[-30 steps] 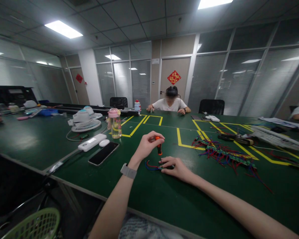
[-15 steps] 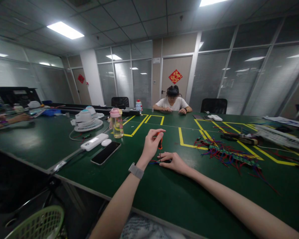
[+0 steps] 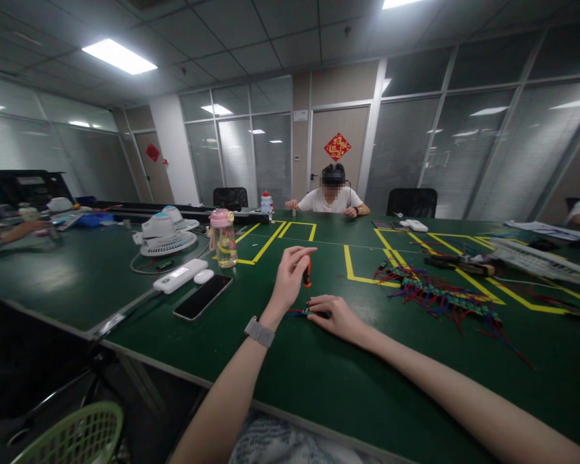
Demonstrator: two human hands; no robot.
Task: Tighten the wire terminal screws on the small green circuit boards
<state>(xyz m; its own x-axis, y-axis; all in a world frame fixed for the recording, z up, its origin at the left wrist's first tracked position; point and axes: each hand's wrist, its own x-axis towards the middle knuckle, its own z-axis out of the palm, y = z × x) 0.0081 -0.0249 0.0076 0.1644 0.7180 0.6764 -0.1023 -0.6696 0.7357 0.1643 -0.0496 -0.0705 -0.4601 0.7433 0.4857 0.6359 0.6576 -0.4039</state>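
Observation:
My left hand [image 3: 289, 277] is closed round the orange handle of a small screwdriver [image 3: 308, 274], held upright with its tip down on a small wired part [image 3: 303, 313] on the green table [image 3: 319, 380]. My right hand [image 3: 336, 316] lies over that part, fingers pressing it flat against the table; red and blue wires stick out to its left. A grey watch band [image 3: 260, 332] is on my left wrist.
A pile of red and blue wired parts [image 3: 435, 296] lies to the right. A black phone [image 3: 203, 296], white remote [image 3: 180, 276], pink-capped bottle [image 3: 223, 238] and small fans [image 3: 167, 233] sit to the left. A person sits at the table's far end. A green basket [image 3: 72, 438] stands below left.
My left hand has turned on the screwdriver handle and shifted slightly right. My right hand stays on the part. The view has drifted a little.

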